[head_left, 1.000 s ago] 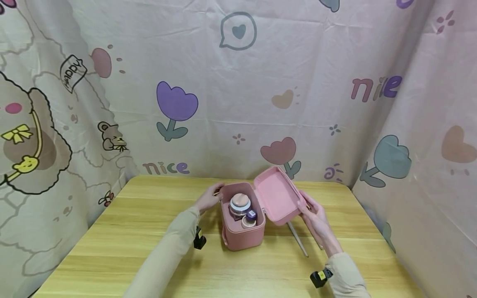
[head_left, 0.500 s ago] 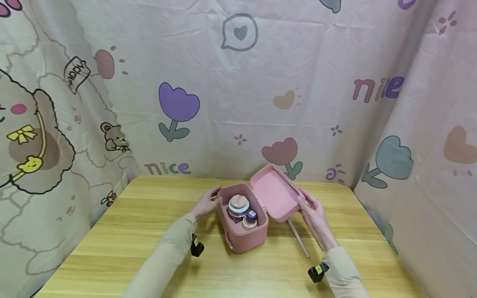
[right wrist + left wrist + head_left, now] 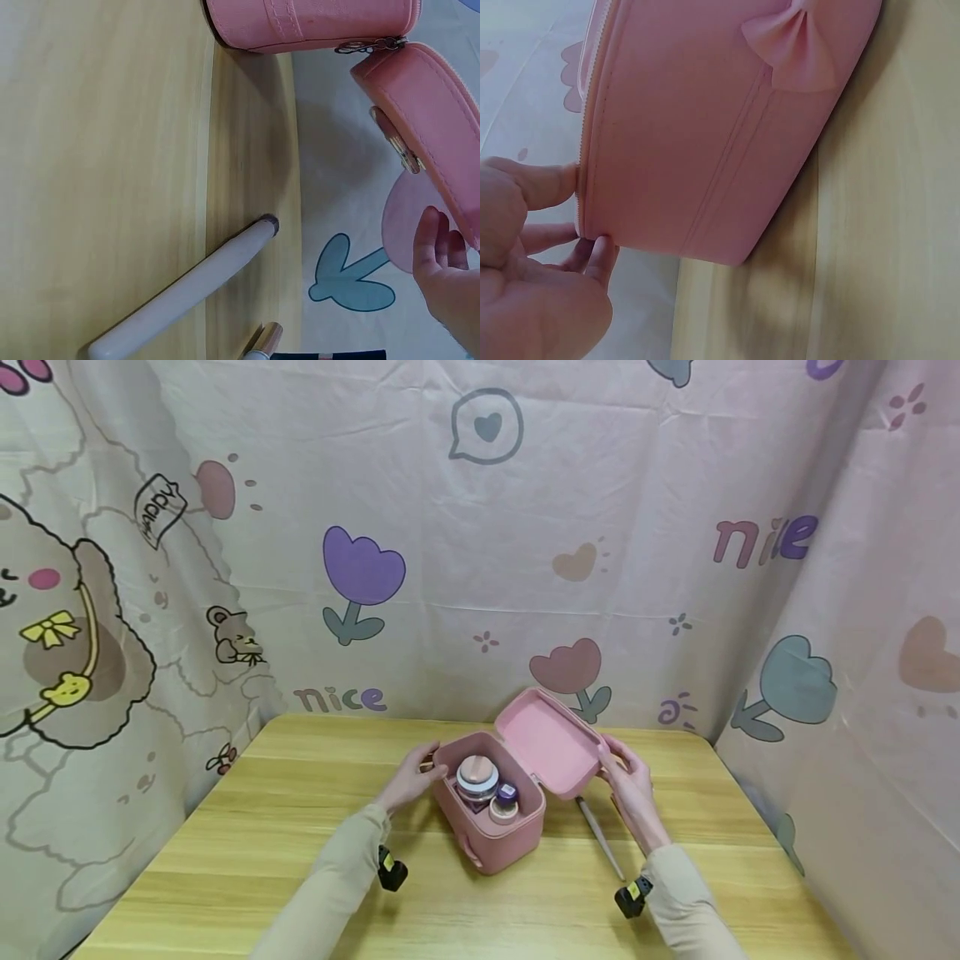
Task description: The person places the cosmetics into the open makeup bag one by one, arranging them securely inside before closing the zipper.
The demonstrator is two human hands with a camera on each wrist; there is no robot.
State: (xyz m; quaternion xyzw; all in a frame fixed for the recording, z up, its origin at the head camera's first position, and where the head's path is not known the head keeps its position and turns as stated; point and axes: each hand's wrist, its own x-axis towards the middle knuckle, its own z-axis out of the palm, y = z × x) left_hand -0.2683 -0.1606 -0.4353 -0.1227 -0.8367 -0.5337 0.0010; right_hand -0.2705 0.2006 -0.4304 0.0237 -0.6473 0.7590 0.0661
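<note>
A pink zippered makeup case (image 3: pixel 504 852) stands on the table with its lid (image 3: pixel 549 742) folded back to the right. At the case's back left corner, my left hand (image 3: pixel 407 778) pinches the zippered rim, thumb on one side and fingertips round the corner. The lid's outer edge is held by my right hand (image 3: pixel 632 789), with the thumb over it. Inside sit a round cosmetic jar with a pink top (image 3: pixel 477 768), a purple-capped item (image 3: pixel 507 793) and a small pale round jar (image 3: pixel 503 812). A bow (image 3: pixel 799 45) decorates the case's side.
Right of the case a pale stick with a dark end (image 3: pixel 184 294) lies on the wooden table (image 3: pixel 300 835). Beside it, in the right wrist view, are a rose-gold tipped tube (image 3: pixel 266 339) and a black tube (image 3: pixel 334 355). A printed curtain (image 3: pixel 465 568) hangs behind.
The case has turned on the table, its front swinging to the right and its back to the left. Both hands have shifted with it, and the lid has moved left.
</note>
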